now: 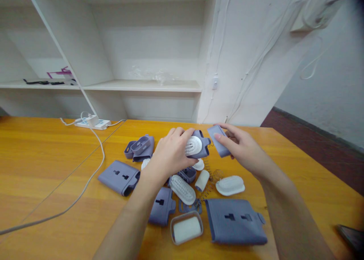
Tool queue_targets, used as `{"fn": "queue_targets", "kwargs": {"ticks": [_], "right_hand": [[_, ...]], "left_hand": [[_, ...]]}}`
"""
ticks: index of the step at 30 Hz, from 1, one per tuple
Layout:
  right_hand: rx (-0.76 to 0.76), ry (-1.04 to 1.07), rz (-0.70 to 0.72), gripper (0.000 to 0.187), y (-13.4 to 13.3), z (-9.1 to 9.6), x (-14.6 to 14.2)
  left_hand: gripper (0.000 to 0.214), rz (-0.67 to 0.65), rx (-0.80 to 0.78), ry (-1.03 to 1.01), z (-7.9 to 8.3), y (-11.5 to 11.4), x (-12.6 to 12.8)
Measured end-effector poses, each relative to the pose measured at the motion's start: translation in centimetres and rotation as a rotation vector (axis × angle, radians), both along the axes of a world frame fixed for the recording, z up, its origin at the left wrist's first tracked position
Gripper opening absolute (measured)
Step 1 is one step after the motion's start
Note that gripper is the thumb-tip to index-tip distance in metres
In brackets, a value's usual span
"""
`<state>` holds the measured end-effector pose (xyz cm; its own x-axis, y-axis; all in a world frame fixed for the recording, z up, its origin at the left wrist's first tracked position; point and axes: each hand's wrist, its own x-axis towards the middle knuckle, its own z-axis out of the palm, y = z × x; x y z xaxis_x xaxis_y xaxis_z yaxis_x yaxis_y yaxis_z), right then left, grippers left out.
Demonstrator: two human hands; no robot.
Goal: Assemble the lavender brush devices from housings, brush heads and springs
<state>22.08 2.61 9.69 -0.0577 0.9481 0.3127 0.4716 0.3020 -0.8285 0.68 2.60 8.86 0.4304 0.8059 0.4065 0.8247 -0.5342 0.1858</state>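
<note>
Just above the table, my left hand is closed around a grey-purple plastic casing with a white ribbed piece at its face. My right hand pinches a flat grey-purple plastic panel between thumb and fingers. A small gap separates the panel from the casing. Below the hands lie a white bristled oval brush head, a short white cylinder, some thin coiled springs and a white oval piece. My left forearm covers part of the pile.
Grey-purple casings lie at left, with two oval rings behind. In front are a clear tray holding a white block and a larger casing. A power strip with cables and a white shelf unit stand behind.
</note>
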Motion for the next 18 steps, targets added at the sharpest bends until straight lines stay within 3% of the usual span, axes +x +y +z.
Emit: {"fn": "queue_targets", "kwargs": {"ticks": [6, 18], "right_hand": [[0.109, 0.008, 0.028, 0.041, 1.0, -1.5, -0.6], [0.064, 0.04, -0.052, 0.043, 1.5, -2.0, -0.7]], "left_hand": [[0.069, -0.036, -0.014, -0.022, 0.3, -0.7, 0.7], [0.072, -0.012, -0.024, -0.043, 0.0, -0.1, 0.3]]}}
